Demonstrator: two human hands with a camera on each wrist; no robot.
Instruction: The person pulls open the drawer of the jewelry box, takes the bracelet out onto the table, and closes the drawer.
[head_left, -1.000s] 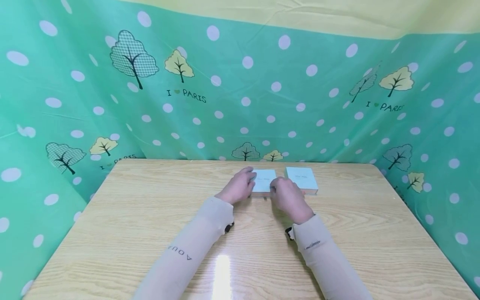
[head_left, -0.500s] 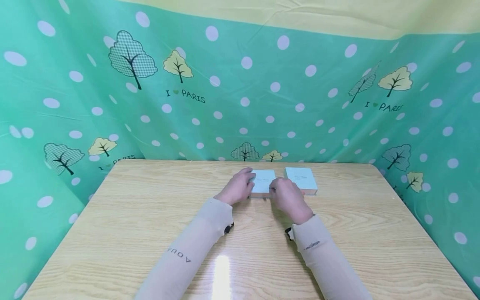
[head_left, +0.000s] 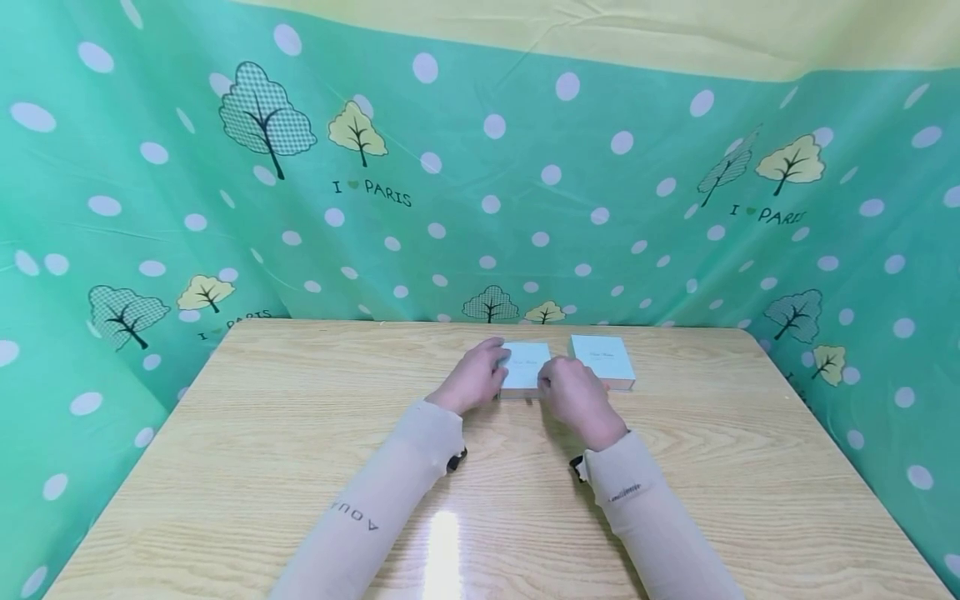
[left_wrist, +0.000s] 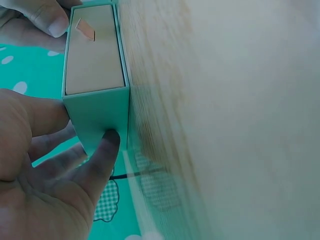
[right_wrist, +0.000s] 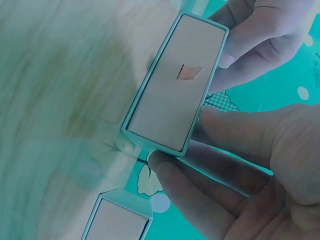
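Note:
A flat pale blue drawer box point(head_left: 525, 364) with small script on its lid lies near the table's back edge. Its beige front panel point(left_wrist: 95, 60) is inset in the blue shell and carries a small salmon-coloured tab point(right_wrist: 190, 72). At the box's left end my left hand point(head_left: 476, 377) grips it, a fingertip pressed on the end wall. From the other end my right hand point(head_left: 579, 400) holds it, with the thumb point(right_wrist: 225, 120) along the lid's edge and a finger on the side wall. A matching second box point(head_left: 603, 357) sits just to the right, partly hidden behind my right hand.
Both boxes lie on a light wood-grain table point(head_left: 300, 433). Right behind its back edge hangs a green dotted cloth point(head_left: 495, 167) printed with trees, which also closes in both sides.
The gripped box has slid very slightly toward me, both hands staying on its ends. The second box has not moved.

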